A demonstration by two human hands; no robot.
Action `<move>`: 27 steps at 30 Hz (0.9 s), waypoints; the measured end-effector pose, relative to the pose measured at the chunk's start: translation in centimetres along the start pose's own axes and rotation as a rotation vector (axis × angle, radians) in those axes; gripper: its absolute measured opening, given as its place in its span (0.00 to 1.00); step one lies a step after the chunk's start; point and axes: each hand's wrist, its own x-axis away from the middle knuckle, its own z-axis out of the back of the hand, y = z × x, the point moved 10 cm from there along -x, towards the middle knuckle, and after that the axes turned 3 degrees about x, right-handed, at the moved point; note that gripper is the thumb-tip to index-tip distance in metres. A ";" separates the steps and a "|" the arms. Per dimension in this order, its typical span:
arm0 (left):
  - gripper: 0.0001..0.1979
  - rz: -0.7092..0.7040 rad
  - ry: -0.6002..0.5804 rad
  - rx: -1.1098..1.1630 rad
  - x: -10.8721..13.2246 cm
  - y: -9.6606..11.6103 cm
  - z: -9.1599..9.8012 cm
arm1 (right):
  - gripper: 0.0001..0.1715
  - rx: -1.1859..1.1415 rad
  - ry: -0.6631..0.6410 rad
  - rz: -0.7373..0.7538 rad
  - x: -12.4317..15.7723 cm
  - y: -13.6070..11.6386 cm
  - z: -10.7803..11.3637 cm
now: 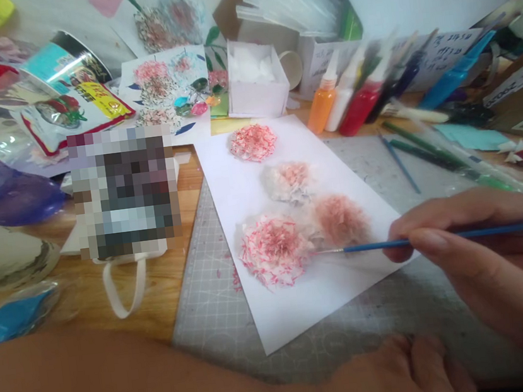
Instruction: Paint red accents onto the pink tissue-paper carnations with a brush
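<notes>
My right hand (492, 250) pinches a thin blue-handled paintbrush (377, 246), held level. Its fine tip reaches the right edge of a white paper-like flower with pink-red petal tips (275, 250). Beside that flower sits a brownish-pink one (340, 219), with a pale flower (291, 181) above and a red-edged flower (253, 142) at the top. All lie on a sheet of white paper (277, 321), set askew on a grey cutting mat (200, 280). Along the bottom, my left hand (398, 373) rests on the mat below the paper, fingers curled together, fingertips hidden.
Squeeze bottles, orange (321, 103) and red (359, 104) among them, line the back right. A white box (257, 82) stands behind the paper. To the left are a food packet (73, 114), a cup (1, 253) and a blurred-out item (128, 196). Pens (427, 150) lie right.
</notes>
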 end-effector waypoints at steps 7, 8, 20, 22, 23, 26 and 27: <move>0.17 0.005 0.018 -0.027 0.3 0.2 -1.0 | 0.04 0.045 -0.015 0.070 0.1 -0.7 0.0; 0.17 0.006 0.022 -0.029 0.3 0.2 -1.1 | 0.04 0.045 -0.012 0.060 0.1 -0.6 0.1; 0.16 0.023 0.023 -0.051 0.0 -0.1 0.6 | 0.03 0.011 -0.032 0.069 0.2 -1.0 -0.3; 0.16 0.094 0.026 -0.045 -0.5 -0.6 1.2 | 0.01 -0.008 -0.071 0.083 0.4 -1.2 -0.7; 0.17 0.138 0.031 -0.049 -0.6 -0.9 1.5 | 0.02 -0.011 -0.107 0.095 0.5 -1.3 -1.1; 0.18 0.196 0.060 -0.042 -1.0 -1.1 2.2 | 0.02 0.001 -0.155 0.134 0.8 -1.7 -1.5; 0.18 0.207 0.062 -0.035 -1.0 -1.2 2.3 | 0.02 0.008 -0.155 0.141 0.8 -1.8 -1.5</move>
